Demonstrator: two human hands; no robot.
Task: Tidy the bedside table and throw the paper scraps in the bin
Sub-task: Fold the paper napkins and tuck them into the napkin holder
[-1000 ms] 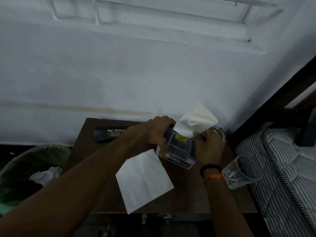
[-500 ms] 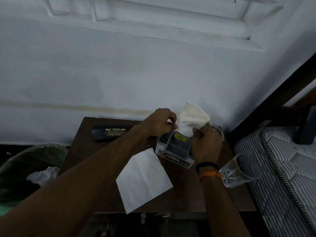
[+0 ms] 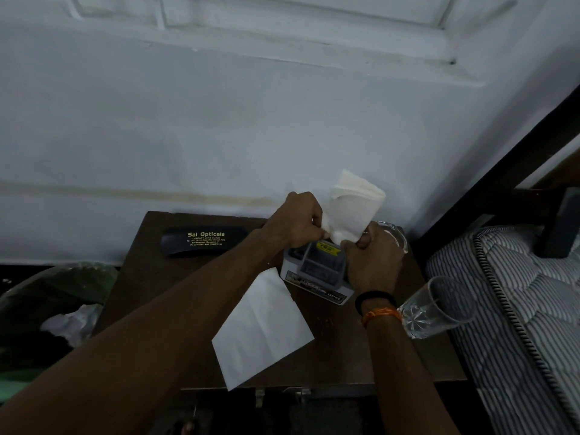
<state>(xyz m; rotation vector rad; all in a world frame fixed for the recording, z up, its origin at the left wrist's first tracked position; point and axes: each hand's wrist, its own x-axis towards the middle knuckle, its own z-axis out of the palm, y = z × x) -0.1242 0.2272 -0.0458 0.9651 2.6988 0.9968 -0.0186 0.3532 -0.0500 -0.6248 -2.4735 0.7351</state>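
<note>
A white folded napkin (image 3: 354, 202) sticks up from a small grey holder box (image 3: 315, 271) on the dark bedside table (image 3: 339, 356). My left hand (image 3: 298, 221) pinches the napkin's lower left edge. The lower right edge is gripped by my right hand (image 3: 370, 259), which also rests against the box's right side. A flat white paper sheet (image 3: 260, 328) lies at the table's front, hanging slightly over the edge. A bin (image 3: 47, 302) with a green liner and crumpled white paper inside stands left of the table.
A black spectacle case (image 3: 204, 240) lies at the table's back left. One drinking glass (image 3: 436, 309) lies tipped at the right edge, another glass (image 3: 394, 233) behind my right hand. A striped mattress (image 3: 518, 309) is on the right, the wall behind.
The holder box has been set down from a tilted, lifted position onto the table. My left hand moved from the box up to the napkin's edge.
</note>
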